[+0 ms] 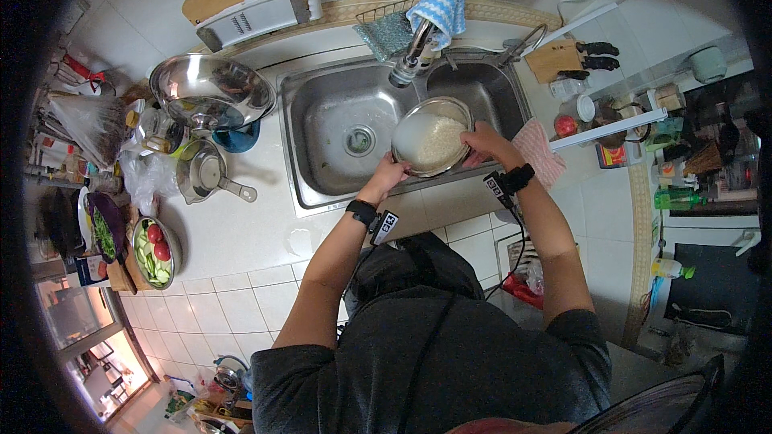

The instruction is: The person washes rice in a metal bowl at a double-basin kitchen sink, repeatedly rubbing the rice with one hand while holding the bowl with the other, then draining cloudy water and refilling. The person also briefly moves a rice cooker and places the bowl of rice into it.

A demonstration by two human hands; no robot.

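Note:
A round metal bowl (399, 162) hangs tilted over the front of the double steel sink (329, 181), held between both my hands. Inside it, cloudy water (413, 135) pools on the left and white rice grains (444, 140) are heaped on the right. My left hand (386, 176) grips the rim at the lower left. My right hand (487, 143) holds the right side, with its fingertips at the rim. Above and behind the bowl is the faucet's spout (403, 74); no stream shows from it. Green scraps lie at the drain (360, 140) of the left basin.
Left of the sink stand a large steel bowl (211, 81), a metal dipper (202, 178) and a bowl of sliced greens with tomatoes (155, 253). A pink cloth (540, 147) lies at the sink's right edge. A knife block (553, 60) with black-handled knives is at the back right.

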